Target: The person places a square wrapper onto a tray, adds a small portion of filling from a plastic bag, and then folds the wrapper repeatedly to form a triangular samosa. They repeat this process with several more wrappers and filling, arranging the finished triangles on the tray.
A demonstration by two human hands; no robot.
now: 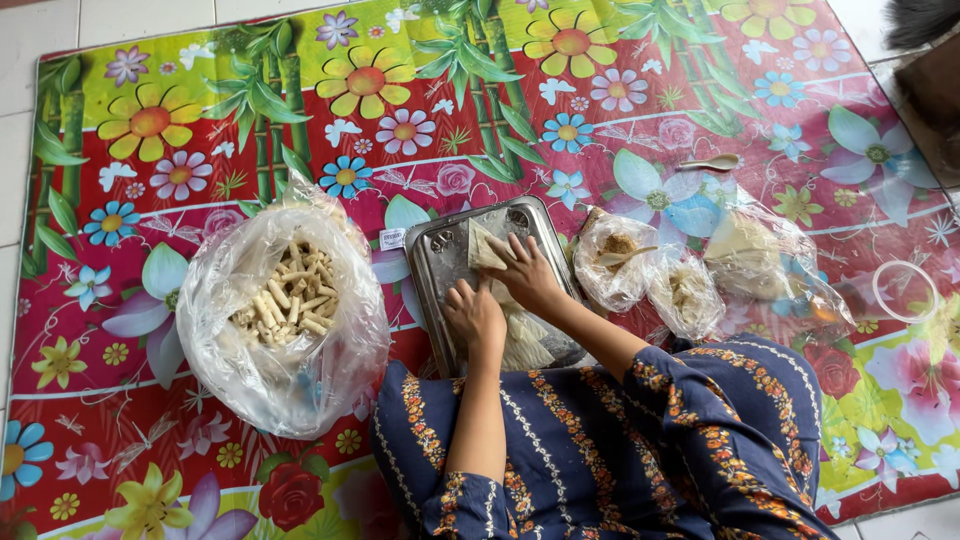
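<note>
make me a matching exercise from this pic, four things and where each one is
Things:
1. metal tray
2. bag of rolled sticks
3. wooden spoon
4. right hand

Places:
A. left of the tray, bag open
B. lying alone on the mat, upper right
C. pressing a folded wrapper on the tray
D. on the mat in front of the person

Pairs: 1-D, 2-A, 3-B, 4-C

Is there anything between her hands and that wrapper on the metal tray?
Nothing visible. The right hand rests its fingers directly on the pale wrapper lying on the metal tray, and the left hand presses on the tray just beside it. The bag of rolls sits off to the left.
</note>
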